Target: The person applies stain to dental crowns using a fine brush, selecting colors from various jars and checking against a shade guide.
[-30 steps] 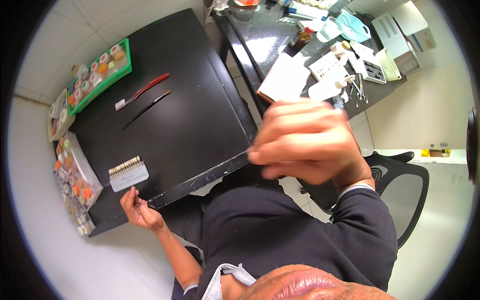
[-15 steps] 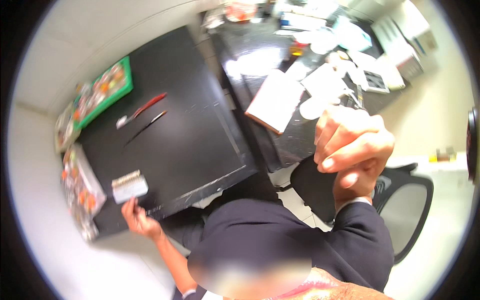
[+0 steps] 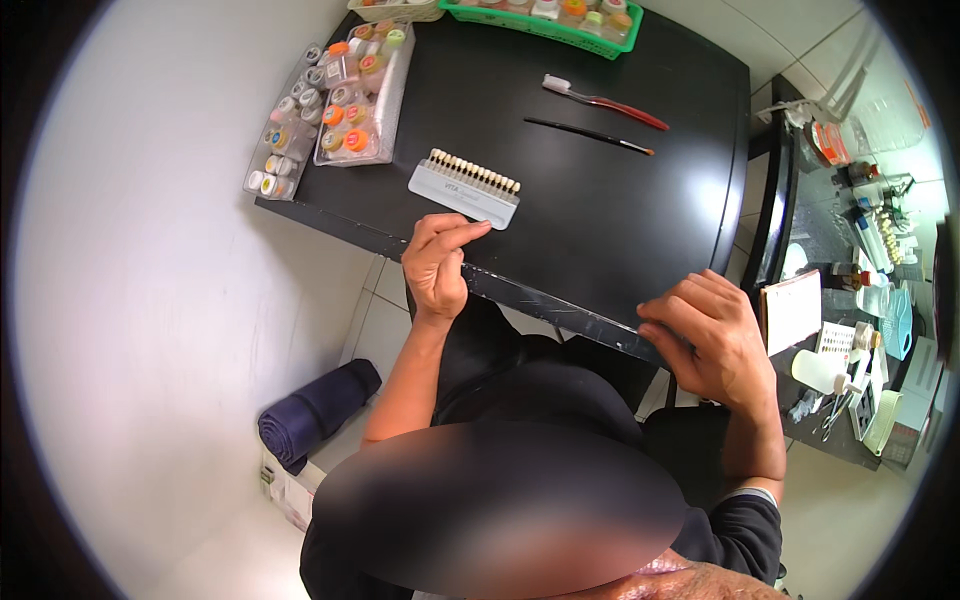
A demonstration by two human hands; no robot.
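On the black table lies a tooth shade guide, a pale grey holder with a row of tooth-coloured tabs. My left hand is at the table's near edge, its index finger stretched to the guide's lower right corner. Whether that fingertip touches the guide I cannot tell; nothing shows in this hand. Farther right, my right hand is closed loosely at the same edge, fingers curled and thumb tip close to them, with no object visible. Beyond the guide lie a thin black brush and a red-handled toothbrush.
Clear bins of capped bottles stand at the table's left end. A green tray of bottles lines its far edge. To the right, a second black table holds a notepad, bottles and scissors. A rolled dark mat lies at lower left.
My view has swung back from the right-hand table to the left one. My right hand has come down from in front of the chair to the table edge. The shade guide still lies by my left hand.
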